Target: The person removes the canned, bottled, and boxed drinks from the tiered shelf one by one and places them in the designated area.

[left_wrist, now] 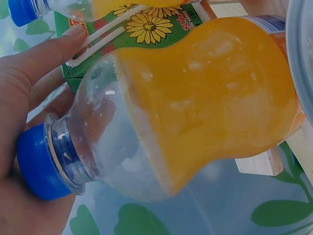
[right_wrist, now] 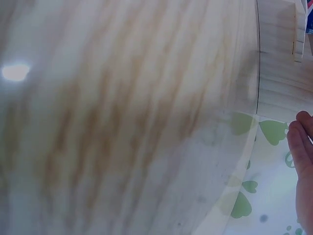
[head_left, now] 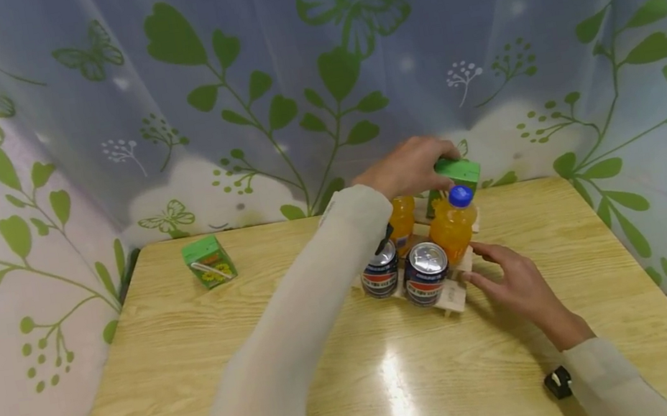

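My left hand [head_left: 408,163] reaches over the stepped wooden rack [head_left: 452,297] and grips a green drink carton [head_left: 464,171] at its back right. In the left wrist view, fingers lie on the carton [left_wrist: 146,30], which has white straws and yellow flowers on its side. Just in front of it stands an orange drink bottle [head_left: 451,229] with a blue cap; a second orange bottle [head_left: 402,217] is partly behind the left sleeve. Two dark cans [head_left: 426,273] [head_left: 380,272] occupy the front step. At the rack's right side, my right hand [head_left: 519,284] holds its edge between thumb and fingers.
Another green drink carton [head_left: 209,262] stands alone on the left of the wooden table [head_left: 158,381]. A small black object [head_left: 558,383] is beside the right sleeve. A leaf-patterned curtain [head_left: 288,84] hangs close behind the table's back edge.
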`<state>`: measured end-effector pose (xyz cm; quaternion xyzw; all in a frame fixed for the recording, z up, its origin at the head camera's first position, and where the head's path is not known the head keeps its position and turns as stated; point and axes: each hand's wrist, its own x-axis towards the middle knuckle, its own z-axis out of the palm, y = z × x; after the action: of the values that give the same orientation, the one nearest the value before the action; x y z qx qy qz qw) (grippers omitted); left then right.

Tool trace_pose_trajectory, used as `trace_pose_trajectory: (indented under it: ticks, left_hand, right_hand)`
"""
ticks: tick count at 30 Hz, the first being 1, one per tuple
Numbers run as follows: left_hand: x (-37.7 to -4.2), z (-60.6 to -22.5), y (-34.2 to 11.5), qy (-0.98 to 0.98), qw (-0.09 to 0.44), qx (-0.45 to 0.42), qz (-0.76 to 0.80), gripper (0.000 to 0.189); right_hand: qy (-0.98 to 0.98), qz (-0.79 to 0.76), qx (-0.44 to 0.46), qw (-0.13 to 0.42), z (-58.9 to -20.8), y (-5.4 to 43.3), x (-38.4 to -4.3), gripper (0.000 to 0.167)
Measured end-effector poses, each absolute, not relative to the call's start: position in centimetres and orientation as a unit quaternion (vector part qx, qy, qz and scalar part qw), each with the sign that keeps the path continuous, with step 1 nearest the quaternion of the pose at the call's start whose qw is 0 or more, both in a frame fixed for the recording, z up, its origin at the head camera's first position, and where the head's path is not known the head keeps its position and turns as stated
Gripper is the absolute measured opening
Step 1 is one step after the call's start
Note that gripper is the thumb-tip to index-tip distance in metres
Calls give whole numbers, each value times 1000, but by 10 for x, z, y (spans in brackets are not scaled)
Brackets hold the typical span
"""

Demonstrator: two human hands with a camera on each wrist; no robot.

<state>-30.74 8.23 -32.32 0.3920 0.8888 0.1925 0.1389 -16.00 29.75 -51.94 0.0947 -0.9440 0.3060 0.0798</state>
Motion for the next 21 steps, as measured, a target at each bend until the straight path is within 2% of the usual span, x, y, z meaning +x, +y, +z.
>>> trace_pose_trajectory:
  ticks: [21]
  left_hand:
    - [-313,-319,75,882,98,403,223,53]
  right_hand:
    - [-942,313,91,78,-518,297,-158,62]
